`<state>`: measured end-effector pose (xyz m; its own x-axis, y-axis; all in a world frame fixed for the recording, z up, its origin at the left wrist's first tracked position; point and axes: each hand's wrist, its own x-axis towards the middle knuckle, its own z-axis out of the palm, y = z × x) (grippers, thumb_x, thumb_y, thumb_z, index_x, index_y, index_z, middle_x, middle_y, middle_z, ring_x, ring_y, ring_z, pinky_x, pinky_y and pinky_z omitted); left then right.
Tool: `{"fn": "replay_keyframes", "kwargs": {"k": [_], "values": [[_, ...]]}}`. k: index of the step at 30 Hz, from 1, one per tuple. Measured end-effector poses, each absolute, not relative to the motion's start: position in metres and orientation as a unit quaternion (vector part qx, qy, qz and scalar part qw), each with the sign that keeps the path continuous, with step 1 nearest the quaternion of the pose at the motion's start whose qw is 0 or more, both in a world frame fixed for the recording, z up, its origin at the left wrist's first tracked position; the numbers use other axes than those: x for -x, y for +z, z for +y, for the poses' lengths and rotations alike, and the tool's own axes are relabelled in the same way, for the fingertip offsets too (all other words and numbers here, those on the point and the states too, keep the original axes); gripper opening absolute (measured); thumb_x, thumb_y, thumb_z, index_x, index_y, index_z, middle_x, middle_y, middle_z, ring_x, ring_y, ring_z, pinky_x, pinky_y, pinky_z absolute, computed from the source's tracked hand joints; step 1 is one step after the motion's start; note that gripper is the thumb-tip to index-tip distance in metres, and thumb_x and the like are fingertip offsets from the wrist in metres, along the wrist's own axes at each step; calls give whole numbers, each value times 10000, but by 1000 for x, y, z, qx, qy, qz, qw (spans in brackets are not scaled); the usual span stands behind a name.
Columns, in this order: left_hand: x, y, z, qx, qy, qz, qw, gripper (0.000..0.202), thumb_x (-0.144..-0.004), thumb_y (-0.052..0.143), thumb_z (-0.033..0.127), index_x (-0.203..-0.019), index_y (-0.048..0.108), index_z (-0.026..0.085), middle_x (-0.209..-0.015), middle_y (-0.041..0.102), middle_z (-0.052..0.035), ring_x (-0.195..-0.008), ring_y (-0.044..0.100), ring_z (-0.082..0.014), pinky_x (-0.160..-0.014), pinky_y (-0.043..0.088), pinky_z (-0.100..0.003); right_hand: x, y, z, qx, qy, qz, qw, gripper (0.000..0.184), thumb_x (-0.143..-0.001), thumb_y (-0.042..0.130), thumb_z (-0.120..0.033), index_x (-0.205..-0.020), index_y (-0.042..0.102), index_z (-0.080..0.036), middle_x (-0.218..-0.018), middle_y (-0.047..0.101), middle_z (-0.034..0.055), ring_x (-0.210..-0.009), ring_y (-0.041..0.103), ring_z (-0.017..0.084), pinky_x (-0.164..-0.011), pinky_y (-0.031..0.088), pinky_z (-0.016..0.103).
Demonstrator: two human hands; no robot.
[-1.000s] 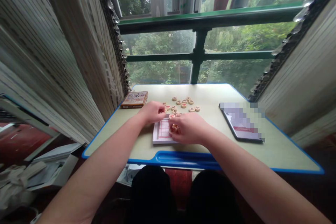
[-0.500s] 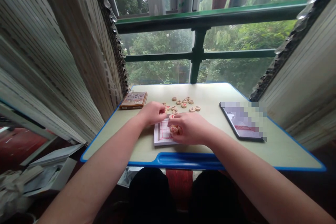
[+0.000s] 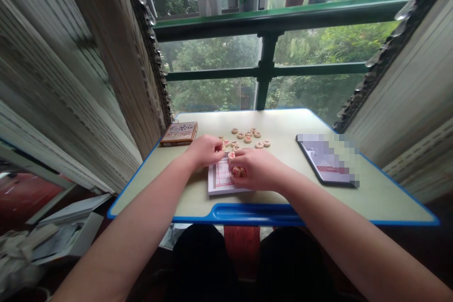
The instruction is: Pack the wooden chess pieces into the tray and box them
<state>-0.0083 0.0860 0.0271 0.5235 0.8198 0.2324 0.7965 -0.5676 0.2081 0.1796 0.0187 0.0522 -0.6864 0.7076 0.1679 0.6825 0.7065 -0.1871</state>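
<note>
A shallow white box with a red-lined grid inside lies near the front of the table. My right hand curls over its right half, fingers closed around several round wooden Chinese chess pieces. One more piece with a red character sits by my right fingertips at the box's far edge. At the far left corner of the box is my left hand, its fingers bent inward and pressed together; what they hold, if anything, is hidden. Just beyond both hands, loose chess pieces are scattered on the table.
A brown printed box rests at the table's left edge. To the right lies a phone or tablet, partly blurred out. The table has a blue rim and a blue front groove. Curtains hang on both sides, before a green-framed window.
My right hand has shifted slightly, and the pieces under its fingers sit differently in the box. My left hand stays at the same corner. The view has tilted a little.
</note>
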Motion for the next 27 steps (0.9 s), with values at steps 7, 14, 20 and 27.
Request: {"fn": "replay_keyframes", "kwargs": {"k": [7,14,20,27], "values": [[8,29,84,-875,148,461,27,144,-678,517,227,-581,599,158,-596,603,-21,-565,479,-129,-540,322,-243,-179,52,20,381,56,-916,115,120,-728,595,-261,-759,674,-175,-808,625,41,-647,503,131,-544,302,248],[7,30,84,-875,144,461,22,161,-685,511,243,-583,602,157,-603,607,-26,-579,491,-131,-542,324,-238,-180,52,20,375,56,-918,119,120,-728,602,-257,-751,681,-169,-809,629,51,-684,518,144,-579,328,252],[6,30,83,-880,143,452,14,153,-680,510,240,-579,594,161,-599,605,-28,-562,470,-129,-531,309,-246,-182,51,21,366,102,-915,140,155,-725,595,-239,-830,683,-167,-852,626,56,-696,524,143,-607,360,246],[7,31,83,-880,144,453,17,157,-689,516,251,-604,614,163,-623,625,-28,-590,502,-136,-547,326,-243,-181,49,22,347,111,-922,129,74,-707,594,-174,-736,660,-159,-799,605,49,-658,491,127,-593,353,237]]}}
